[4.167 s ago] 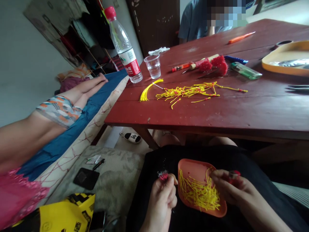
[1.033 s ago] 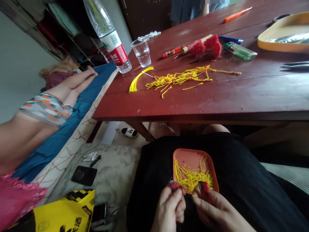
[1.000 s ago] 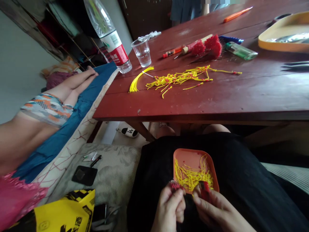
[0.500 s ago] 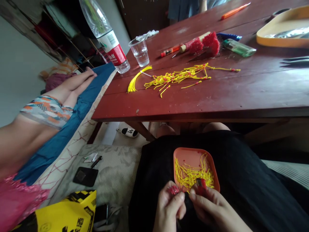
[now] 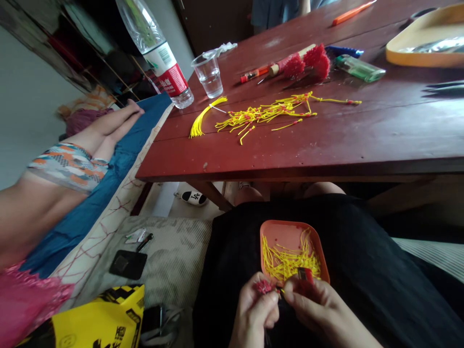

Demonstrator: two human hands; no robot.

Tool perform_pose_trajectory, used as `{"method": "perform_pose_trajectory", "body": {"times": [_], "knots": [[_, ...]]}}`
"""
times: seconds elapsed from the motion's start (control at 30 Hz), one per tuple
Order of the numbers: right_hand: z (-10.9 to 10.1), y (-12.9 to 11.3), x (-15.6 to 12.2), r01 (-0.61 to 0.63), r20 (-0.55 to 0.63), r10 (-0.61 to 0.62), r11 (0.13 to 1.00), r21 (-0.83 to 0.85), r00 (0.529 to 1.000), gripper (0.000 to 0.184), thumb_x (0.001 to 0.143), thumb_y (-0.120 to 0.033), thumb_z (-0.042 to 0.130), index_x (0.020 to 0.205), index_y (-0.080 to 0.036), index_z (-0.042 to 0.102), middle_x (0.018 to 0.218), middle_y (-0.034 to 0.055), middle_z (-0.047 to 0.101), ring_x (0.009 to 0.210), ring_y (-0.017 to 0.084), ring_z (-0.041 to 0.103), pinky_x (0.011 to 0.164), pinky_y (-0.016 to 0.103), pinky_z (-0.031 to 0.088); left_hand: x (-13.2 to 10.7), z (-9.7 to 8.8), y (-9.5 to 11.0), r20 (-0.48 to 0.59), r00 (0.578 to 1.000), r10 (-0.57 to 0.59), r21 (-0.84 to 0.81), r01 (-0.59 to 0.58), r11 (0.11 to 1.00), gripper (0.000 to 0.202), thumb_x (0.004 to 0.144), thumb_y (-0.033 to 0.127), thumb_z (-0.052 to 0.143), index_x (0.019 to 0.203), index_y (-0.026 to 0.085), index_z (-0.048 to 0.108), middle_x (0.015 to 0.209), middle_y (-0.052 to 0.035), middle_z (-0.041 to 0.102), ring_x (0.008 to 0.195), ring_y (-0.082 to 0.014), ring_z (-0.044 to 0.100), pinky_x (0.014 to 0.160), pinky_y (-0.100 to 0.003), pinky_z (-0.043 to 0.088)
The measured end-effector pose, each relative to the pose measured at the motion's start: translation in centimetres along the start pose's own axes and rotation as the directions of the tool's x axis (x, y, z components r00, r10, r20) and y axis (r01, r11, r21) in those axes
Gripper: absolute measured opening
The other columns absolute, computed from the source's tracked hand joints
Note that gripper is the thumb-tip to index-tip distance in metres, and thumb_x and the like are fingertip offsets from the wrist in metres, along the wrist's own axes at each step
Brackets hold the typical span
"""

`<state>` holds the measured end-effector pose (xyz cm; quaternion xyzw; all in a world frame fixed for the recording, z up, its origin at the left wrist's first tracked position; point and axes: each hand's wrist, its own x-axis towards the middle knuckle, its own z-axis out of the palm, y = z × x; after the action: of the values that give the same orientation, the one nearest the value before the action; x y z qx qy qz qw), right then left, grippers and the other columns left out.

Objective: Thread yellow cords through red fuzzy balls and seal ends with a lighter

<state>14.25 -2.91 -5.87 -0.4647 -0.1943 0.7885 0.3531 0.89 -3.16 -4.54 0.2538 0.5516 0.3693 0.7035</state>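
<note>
Over my lap, my left hand (image 5: 257, 305) is closed on a small bundle with a red, beady tip (image 5: 264, 287). My right hand (image 5: 313, 298) grips a red lighter (image 5: 305, 274) with a dark metal top. Its thumb and forefinger also pinch a short bit of yellow cord (image 5: 282, 291), close to the left fingertips. Just beyond both hands, an orange tray (image 5: 290, 226) rests on the black cloth over my lap. Loose yellow cords (image 5: 286, 258) and a few red specks lie in it.
On the red table (image 5: 217, 154) lie yellow cords with red beads (image 5: 268, 113), a yellow tassel (image 5: 203, 118), red tufted bundles (image 5: 315, 63) and a green lighter (image 5: 358, 68). A cup of water (image 5: 210, 79) and bottle (image 5: 168, 72) stand at left. A person (image 5: 68, 166) lies on the bed.
The yellow cord now shows more plainly between my fingertips, and the lighter in my right hand has shifted slightly right. The table things stay put.
</note>
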Motion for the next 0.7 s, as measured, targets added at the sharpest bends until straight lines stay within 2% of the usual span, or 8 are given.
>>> {"method": "perform_pose_trajectory", "body": {"times": [0.23,0.43,0.53,0.6,0.7], "knots": [[0.0,-0.1,-0.01,0.006,0.002,-0.006,1.0,-0.003,1.0,0.035,0.063,-0.047,0.071,0.061,-0.015,0.058,0.049,-0.0081,0.032,0.047,0.006,0.019,0.042,0.02,0.014,-0.04,0.21,0.24,0.01,1.0,-0.01,-0.008,0.01,1.0,0.022,0.067,0.031,0.061,0.059,0.018,0.045,0.044,0.0101,0.028,0.04,-0.0047,0.019,0.043,-0.022,0.013],[-0.19,0.05,0.05,0.01,0.036,-0.009,1.0,-0.016,0.999,0.033,0.066,-0.046,0.069,0.062,-0.015,0.059,0.05,-0.0077,0.034,0.047,0.007,0.022,0.043,0.019,0.018,-0.05,0.26,0.49,-0.024,0.999,-0.04,0.017,0.041,0.999,0.023,0.065,0.033,0.062,0.06,0.018,0.044,0.045,0.0102,0.027,0.041,-0.0051,0.018,0.042,-0.023,0.012],[-0.21,-0.1,0.08,0.049,0.026,-0.048,0.998,-0.032,0.999,0.03,0.067,-0.045,0.068,0.063,-0.016,0.061,0.053,-0.0052,0.042,0.05,0.009,0.031,0.047,0.02,0.027,-0.12,0.38,0.82,-0.031,0.998,-0.062,0.04,0.064,0.997,0.025,0.065,0.034,0.063,0.059,0.018,0.045,0.045,0.0107,0.024,0.042,-0.0052,0.015,0.042,-0.022,0.01],[-0.15,-0.29,0.03,0.08,0.033,-0.078,0.994,-0.073,0.996,0.03,0.067,-0.045,0.067,0.063,-0.016,0.062,0.058,-0.0019,0.05,0.057,0.012,0.041,0.056,0.023,0.035,-0.14,0.41,0.95,-0.045,0.997,-0.056,0.059,0.058,0.997,0.025,0.064,0.034,0.064,0.059,0.018,0.046,0.045,0.0108,0.023,0.042,-0.0051,0.014,0.041,-0.022,0.009],[-0.05,-0.4,-0.13,0.111,0.037,-0.107,0.986,-0.126,0.994,0.027,0.067,-0.043,0.067,0.062,-0.017,0.062,0.061,-0.0003,0.054,0.063,0.016,0.047,0.063,0.026,0.039,-0.08,0.21,0.85,-0.079,0.997,-0.026,0.134,0.036,0.99,0.022,0.063,0.033,0.065,0.059,0.018,0.049,0.044,0.0105,0.024,0.041,-0.0053,0.015,0.04,-0.022,0.012]]}}
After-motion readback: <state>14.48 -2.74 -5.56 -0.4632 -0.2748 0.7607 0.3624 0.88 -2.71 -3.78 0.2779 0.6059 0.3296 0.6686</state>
